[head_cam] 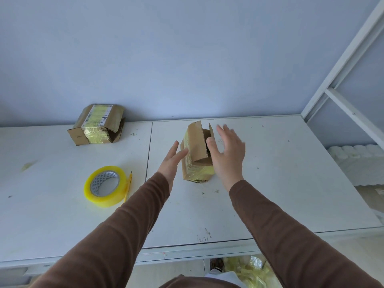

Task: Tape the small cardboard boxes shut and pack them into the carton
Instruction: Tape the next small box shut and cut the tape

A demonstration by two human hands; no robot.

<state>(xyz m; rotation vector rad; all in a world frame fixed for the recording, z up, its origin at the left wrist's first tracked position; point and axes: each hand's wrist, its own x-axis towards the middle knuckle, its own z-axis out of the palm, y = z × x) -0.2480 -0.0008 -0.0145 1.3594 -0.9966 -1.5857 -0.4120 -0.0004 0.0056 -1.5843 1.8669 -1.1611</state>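
A: Surface?
B: White bench against a pale blue wall, white shelf frame at right.
A: Boxes?
B: Taped box lay back left near the wall. Small box stood mid-bench, flaps up.
A: Hands?
B: Left hand and right hand flanked it, fingers straight, gripping nothing.
A: Tape roll?
B: Front left, pencil touching it.

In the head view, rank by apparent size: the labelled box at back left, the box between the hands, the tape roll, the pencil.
1. Labelled box and box between the hands: look alike, unranked.
2. Tape roll, though nearer the camera.
3. Pencil.
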